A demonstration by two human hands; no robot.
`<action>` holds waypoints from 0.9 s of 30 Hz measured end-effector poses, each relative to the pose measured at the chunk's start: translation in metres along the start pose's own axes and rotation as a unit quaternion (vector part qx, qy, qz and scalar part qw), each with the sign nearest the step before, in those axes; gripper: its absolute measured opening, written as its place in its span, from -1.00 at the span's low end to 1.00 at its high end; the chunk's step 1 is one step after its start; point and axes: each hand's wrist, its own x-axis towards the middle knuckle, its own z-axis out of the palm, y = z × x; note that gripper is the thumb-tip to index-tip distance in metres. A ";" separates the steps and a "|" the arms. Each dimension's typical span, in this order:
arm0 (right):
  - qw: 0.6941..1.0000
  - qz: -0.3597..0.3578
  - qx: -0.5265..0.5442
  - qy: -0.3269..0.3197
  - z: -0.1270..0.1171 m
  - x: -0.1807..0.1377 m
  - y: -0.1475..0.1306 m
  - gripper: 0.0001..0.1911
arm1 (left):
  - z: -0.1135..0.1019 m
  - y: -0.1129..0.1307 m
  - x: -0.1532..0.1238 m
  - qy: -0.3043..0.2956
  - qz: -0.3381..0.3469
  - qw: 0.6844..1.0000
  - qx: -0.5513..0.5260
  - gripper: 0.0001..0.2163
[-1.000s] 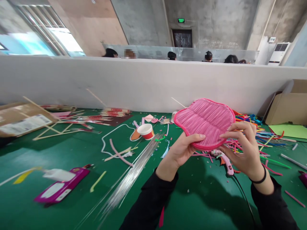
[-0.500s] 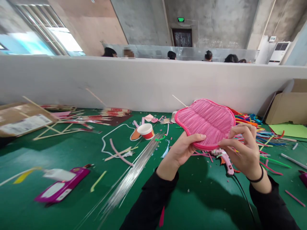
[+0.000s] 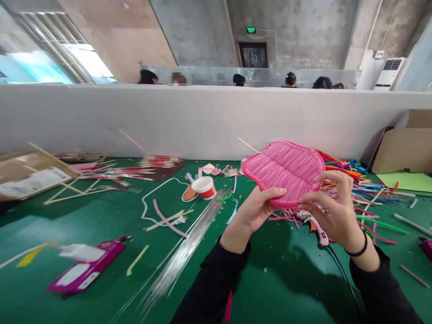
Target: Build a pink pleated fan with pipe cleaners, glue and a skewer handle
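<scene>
Both my hands hold up a flat pink piece with a lobed outline, ridged strands across its face and a darker pink rim. My left hand grips its lower left edge, thumb on top. My right hand pinches its lower right edge with bent fingers, a black band round the wrist. Just below the piece, a pink glue gun lies on the green table with its black cord running toward me.
A heap of coloured strips lies at the right, with cardboard boxes behind. Thin metal wires, a red and white paper cup, a pink package and wooden sticks are scattered left. A white partition backs the table; several people sit beyond.
The pink piece has shifted slightly left and my right fingers have moved along its lower right edge. The view has tipped down a little.
</scene>
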 end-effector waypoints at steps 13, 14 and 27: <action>0.929 0.332 0.157 0.048 -0.006 -0.001 -0.002 -0.70 | -0.014 0.007 0.005 0.044 -0.096 0.989 -0.105 -0.88; 0.921 0.347 0.176 0.031 -0.006 0.000 -0.003 -0.64 | -0.013 0.008 0.004 0.051 -0.096 0.988 -0.110 -0.88; 0.778 0.425 0.458 -0.068 0.015 0.000 -0.005 -0.56 | 0.005 -0.009 -0.007 0.004 0.139 0.990 0.030 -0.50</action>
